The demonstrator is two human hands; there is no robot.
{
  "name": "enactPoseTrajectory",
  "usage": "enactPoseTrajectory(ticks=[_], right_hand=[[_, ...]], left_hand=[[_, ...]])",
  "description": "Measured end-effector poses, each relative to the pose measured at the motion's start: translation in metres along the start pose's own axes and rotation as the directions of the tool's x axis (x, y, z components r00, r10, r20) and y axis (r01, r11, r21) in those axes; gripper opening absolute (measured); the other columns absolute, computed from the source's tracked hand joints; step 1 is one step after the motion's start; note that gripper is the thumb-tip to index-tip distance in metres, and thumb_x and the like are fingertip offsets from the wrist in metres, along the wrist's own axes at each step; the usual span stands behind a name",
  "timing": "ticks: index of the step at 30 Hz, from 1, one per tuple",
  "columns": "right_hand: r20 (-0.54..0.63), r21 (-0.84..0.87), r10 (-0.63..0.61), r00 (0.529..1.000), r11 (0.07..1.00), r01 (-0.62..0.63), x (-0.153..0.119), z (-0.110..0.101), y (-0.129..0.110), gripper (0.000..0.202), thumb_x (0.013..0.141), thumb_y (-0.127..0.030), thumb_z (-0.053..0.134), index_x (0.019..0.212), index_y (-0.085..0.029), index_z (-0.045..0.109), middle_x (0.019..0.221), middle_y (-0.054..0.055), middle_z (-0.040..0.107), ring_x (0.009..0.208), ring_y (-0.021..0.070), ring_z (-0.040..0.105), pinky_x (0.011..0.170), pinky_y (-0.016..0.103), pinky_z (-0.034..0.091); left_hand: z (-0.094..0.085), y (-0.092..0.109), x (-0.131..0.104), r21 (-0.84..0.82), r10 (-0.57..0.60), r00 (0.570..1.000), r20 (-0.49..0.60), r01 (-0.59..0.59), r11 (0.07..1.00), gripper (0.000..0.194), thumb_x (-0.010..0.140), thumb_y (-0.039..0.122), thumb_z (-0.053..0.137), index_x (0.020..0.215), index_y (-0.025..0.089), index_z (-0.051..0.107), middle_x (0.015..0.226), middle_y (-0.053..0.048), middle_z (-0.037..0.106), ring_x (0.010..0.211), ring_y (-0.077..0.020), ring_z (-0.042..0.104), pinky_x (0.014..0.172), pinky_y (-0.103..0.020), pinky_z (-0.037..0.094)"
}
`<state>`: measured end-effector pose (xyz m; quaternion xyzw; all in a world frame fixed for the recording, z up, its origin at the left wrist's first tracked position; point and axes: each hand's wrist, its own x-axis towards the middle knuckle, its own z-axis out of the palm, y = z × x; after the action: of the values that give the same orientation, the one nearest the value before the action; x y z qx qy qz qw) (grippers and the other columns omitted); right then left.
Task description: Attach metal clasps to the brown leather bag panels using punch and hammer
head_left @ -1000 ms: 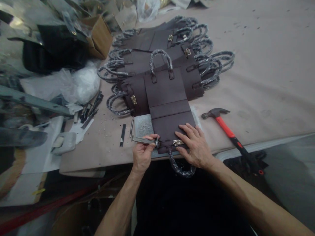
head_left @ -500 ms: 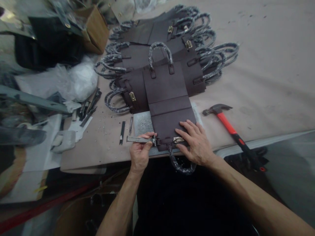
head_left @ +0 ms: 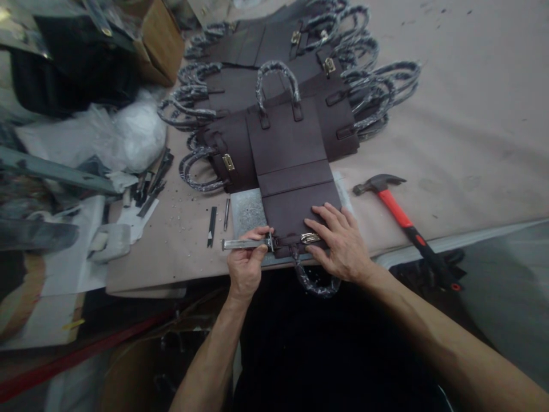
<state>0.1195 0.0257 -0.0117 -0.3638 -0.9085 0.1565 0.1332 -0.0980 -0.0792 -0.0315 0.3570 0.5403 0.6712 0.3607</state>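
The bag panel (head_left: pixel 291 143) is a plain dark brown, its wrapped handle (head_left: pixel 277 67) mottled grey-black with whitish glints, and its clasp (head_left: pixel 310 238) gold-toned. The stacked bag panels (head_left: pixel 235 157) share that brown. The metal tool (head_left: pixel 242 244) is silver-grey; the slab (head_left: pixel 249 210) is pale grey, speckled darker. The claw hammer (head_left: pixel 394 209) pairs a dark grey head with a bright red shaft, black further down with red accents. The bench (head_left: pixel 467 143) is dusty pinkish beige, flecked black. The cardboard box (head_left: pixel 162 43) is tan, the plastic bag (head_left: pixel 139 131) cloudy white.

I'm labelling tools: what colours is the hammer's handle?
Red and black; the hammer's handle shows best in the head view.
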Motion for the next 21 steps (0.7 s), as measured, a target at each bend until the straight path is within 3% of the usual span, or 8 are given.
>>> enactPoseTrajectory(ticks=[21], right_hand=[[-0.019,0.014,-0.002,1.0,1.0,0.002,-0.0008,0.0003,0.0,0.054,0.094,-0.045,0.058,0.142,-0.02,0.057,0.158,0.014,0.044,0.15,0.0378,0.031,0.123,0.059,0.019]], left_hand=[[0.0063,0.0024,-0.0041,0.236,0.198,0.972,0.125,-0.223,0.946,0.009,0.094,0.024,0.068,0.101,0.021,0.063,0.117,-0.01,0.073,0.115,-0.0271,0.069,0.107,-0.054,0.05]])
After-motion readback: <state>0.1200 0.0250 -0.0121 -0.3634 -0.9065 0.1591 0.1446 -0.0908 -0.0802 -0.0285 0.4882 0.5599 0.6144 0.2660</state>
